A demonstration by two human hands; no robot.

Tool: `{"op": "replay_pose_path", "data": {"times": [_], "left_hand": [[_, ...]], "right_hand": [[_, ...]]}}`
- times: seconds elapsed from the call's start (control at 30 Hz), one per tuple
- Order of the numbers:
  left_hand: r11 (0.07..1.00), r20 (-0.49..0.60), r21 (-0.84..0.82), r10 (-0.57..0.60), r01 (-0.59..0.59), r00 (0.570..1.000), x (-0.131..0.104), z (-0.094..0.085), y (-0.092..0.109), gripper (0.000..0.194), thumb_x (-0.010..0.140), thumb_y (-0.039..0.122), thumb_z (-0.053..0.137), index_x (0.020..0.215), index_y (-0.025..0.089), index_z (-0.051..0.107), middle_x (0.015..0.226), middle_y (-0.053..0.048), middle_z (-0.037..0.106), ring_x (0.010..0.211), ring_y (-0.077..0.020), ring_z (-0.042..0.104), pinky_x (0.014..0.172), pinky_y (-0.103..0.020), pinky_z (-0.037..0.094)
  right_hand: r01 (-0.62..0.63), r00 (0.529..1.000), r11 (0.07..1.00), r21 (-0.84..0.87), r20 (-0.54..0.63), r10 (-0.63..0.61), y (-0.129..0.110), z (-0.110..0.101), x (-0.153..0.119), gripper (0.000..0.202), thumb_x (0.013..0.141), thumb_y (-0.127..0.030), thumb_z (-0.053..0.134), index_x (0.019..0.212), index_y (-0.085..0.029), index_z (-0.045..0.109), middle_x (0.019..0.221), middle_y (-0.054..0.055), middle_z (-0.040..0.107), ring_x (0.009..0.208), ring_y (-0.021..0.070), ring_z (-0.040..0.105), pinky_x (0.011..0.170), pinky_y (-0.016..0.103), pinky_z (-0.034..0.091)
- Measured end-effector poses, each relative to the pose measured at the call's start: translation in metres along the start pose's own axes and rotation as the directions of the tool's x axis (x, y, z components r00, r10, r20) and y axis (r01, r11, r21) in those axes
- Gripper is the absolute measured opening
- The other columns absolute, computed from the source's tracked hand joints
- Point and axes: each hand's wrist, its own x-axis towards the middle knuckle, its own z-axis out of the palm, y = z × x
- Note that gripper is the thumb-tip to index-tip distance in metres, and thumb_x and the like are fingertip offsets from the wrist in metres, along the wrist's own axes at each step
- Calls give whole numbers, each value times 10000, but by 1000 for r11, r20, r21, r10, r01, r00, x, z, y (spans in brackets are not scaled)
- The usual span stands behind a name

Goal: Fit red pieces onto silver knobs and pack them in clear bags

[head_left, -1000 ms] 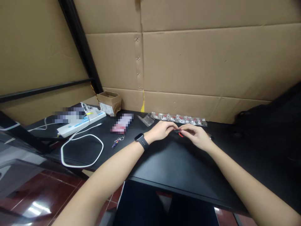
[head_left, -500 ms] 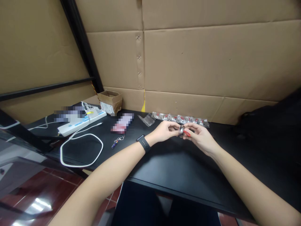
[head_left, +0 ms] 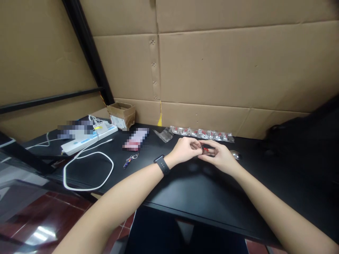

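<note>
My left hand (head_left: 186, 150), with a dark watch on its wrist, pinches a small round metal piece, seen nearly edge-on and mostly hidden by fingers. From it a red cord (head_left: 205, 149) runs into my right hand (head_left: 219, 156), whose thumb and fingers close round it from the other side. Both hands are above the black table. Just right of my right hand lies a shiny domed metal piece (head_left: 235, 154), partly covered by that hand. Behind the hands is a row of clear packets (head_left: 202, 133) holding silver round pieces with red bits.
An open plastic bag (head_left: 165, 134) lies left of the packets. Farther left are a keychain (head_left: 129, 161), a blurred flat item (head_left: 136, 139), a cardboard box (head_left: 122, 114), a power strip (head_left: 88, 140) and a looped white cable (head_left: 112, 169). A cardboard wall (head_left: 225, 67) closes the back.
The round metal piece between my hands has turned edge-on and is more covered by fingers. My right hand has shifted slightly left, and the domed metal piece beside it now shows.
</note>
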Motion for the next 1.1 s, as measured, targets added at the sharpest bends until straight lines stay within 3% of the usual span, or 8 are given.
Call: {"op": "replay_pose_path", "data": {"times": [0.23,0.33,0.43,0.53,0.6,0.67,0.83,1.1], "left_hand": [[1000,-39,22,-1,2,999,5,-10,-3,152,684,191,714,819,141,763,747,-40,756,707,-158,712,688,-241,562],[997,-187,80,-7,23,982,11,-23,-6,147,684,195,723,814,138,764,738,-49,756,703,-165,714,690,-253,565],[989,-270,142,2,38,963,16,-42,-7,147,729,234,711,836,148,764,788,-58,769,729,-171,721,696,-259,564],[947,-134,320,86,-39,987,17,-63,-11,126,754,214,680,839,170,763,779,-33,764,723,-156,713,719,-250,550],[895,16,435,97,-94,995,16,-73,-16,113,759,189,663,818,177,758,750,-19,755,700,-148,704,715,-243,535],[847,100,520,62,-105,993,15,-78,-24,115,761,185,658,813,182,760,741,-18,754,690,-152,700,694,-241,520],[762,155,638,10,-108,988,16,-75,-38,148,774,213,647,854,211,772,785,-18,769,711,-168,704,728,-255,513],[673,154,736,-57,-76,986,14,-70,-38,210,852,274,573,878,224,774,849,-50,767,796,-204,704,800,-299,510]], "right_hand": [[-75,991,994,-79,-116,66,4,-6,2,623,679,-477,855,1201,-192,670,1073,102,738,786,222,718,754,381,627],[-83,985,988,-127,-164,62,2,-19,3,642,695,-533,828,1202,-173,667,995,100,735,713,194,683,683,347,597],[-85,989,939,-332,-145,38,-1,-41,3,612,720,-593,785,1159,-174,700,889,76,723,652,181,644,646,334,555],[-95,988,806,-584,-156,3,-1,-70,0,578,730,-637,752,1092,-187,746,871,79,718,654,193,624,683,352,527],[-147,980,738,-659,-196,19,4,-91,-3,575,756,-649,717,1097,-188,753,936,97,725,707,216,643,727,364,521],[-216,971,691,-690,-227,78,10,-110,-8,570,760,-643,702,1089,-181,757,976,109,728,765,242,664,755,370,521],[-284,953,671,-685,-124,277,23,-142,-20,512,703,-575,750,1045,-195,776,1004,107,746,874,272,673,792,363,525],[-299,919,699,-649,2,395,49,-148,-22,605,644,-520,813,1148,-188,757,1043,103,737,919,261,664,847,363,519]]}}
